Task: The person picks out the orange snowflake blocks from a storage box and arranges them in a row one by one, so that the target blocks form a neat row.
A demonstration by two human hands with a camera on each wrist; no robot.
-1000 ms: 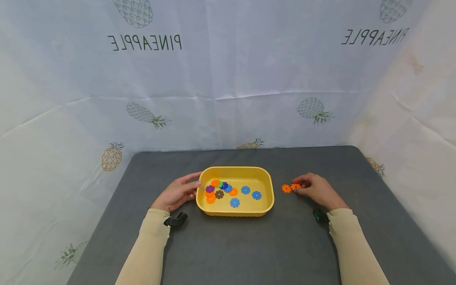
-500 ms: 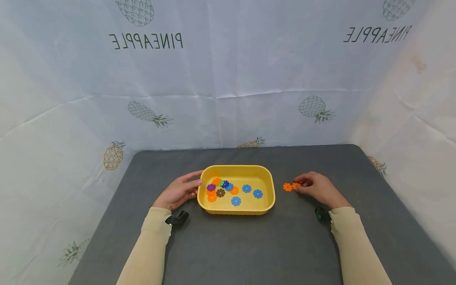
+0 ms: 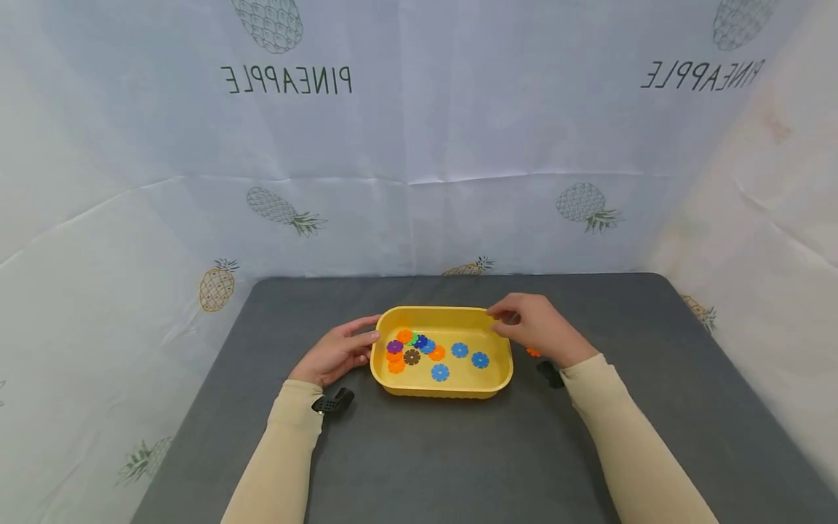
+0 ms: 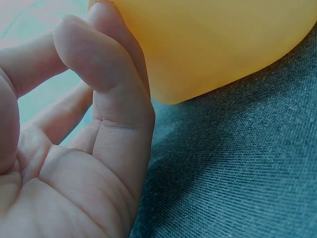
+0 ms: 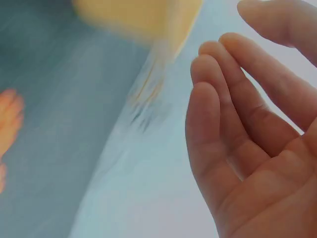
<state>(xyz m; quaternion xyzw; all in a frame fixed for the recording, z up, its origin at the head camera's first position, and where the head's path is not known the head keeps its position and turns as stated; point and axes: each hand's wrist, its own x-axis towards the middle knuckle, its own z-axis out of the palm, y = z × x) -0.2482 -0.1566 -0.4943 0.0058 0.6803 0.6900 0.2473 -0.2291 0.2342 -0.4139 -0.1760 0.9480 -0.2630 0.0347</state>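
Observation:
The left end of the yellow tray [image 3: 441, 391] meets the fingertips of my left hand [image 3: 335, 353]; up close in the left wrist view, bent fingers touch its outer wall [image 4: 198, 54]. My right hand [image 3: 540, 327] hovers at the tray's far right corner, fingers extended and thumb apart, nothing between them in the right wrist view. Inside the tray lie several notched plastic discs: blue [image 3: 440, 372], orange [image 3: 396, 366], purple [image 3: 395, 346], brown [image 3: 411, 357], dark blue and green. An orange disc [image 3: 534, 352] on the table is partly hidden under my right hand; orange shapes [image 5: 7, 121] look blurred in the right wrist view.
The dark grey table [image 3: 458, 458] extends around the tray. A white cloth [image 3: 406, 145] printed with pineapples hangs behind the table and along its sides. Dark straps [image 3: 334, 402] circle both wrists.
My right hand has let go of the orange disc beside the tray and moved left and up to the tray's right corner. My left hand stays at the tray.

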